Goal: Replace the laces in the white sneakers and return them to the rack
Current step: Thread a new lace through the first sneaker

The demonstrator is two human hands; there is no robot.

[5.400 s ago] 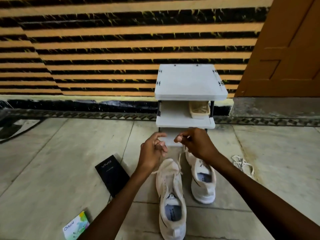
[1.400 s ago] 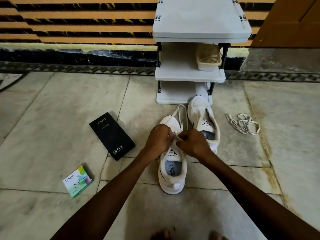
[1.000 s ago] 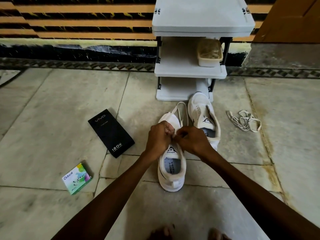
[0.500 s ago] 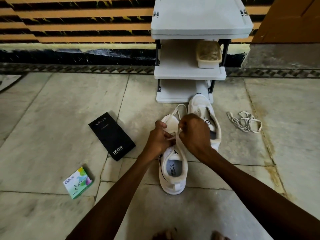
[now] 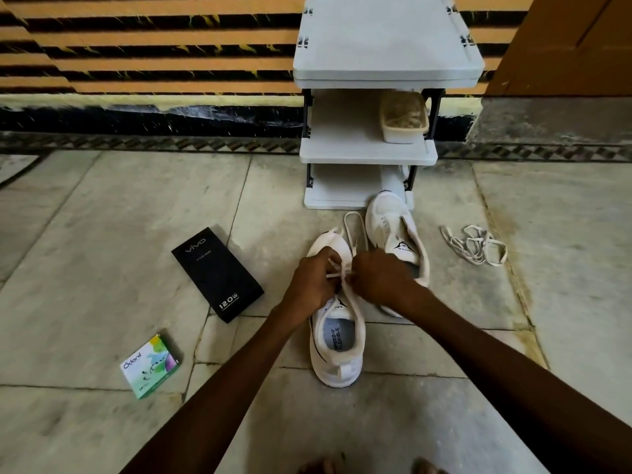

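Sneakers under inspection, head view, the only one I have. The near sneaker [image 5: 337,372] stands on the floor [image 5: 102,234] in front of the rack [image 5: 386,46], toe toward it. The far sneaker [image 5: 390,220] lies just beside it, its toe at the rack's lowest shelf; touching or just short, I cannot tell. Left grip [image 5: 316,282] and right grip [image 5: 379,278] meet over the near sneaker's tongue. Both are narrow, each pinching a strand of the lace [image 5: 354,214], whose slack loops out on the floor between the two toes.

Risks, in my judgement:
- Nothing pins the near sneaker down, so a hard pull could drag or tip it.
- A strand could slip from either pinch and back out of an eyelet.
- The slack loop lies against the far sneaker and could snag there.
- Uneven pulling would leave one end short for the knot.
- A loose lace bundle [image 5: 473,244] lies well apart to the right; taking it up by mistake would confuse old and new.

Not verifiable:
- Both grips cover the eyelets, so I cannot count the rows threaded or see the lace tips.
- The right forearm hides the far sneaker's heel, and I cannot tell whether that sneaker carries a lace.
- The rack's top is cut off by the frame and its lowest shelf is shadowed.
- The contents of the tub [image 5: 403,131] on the middle shelf are unclear.
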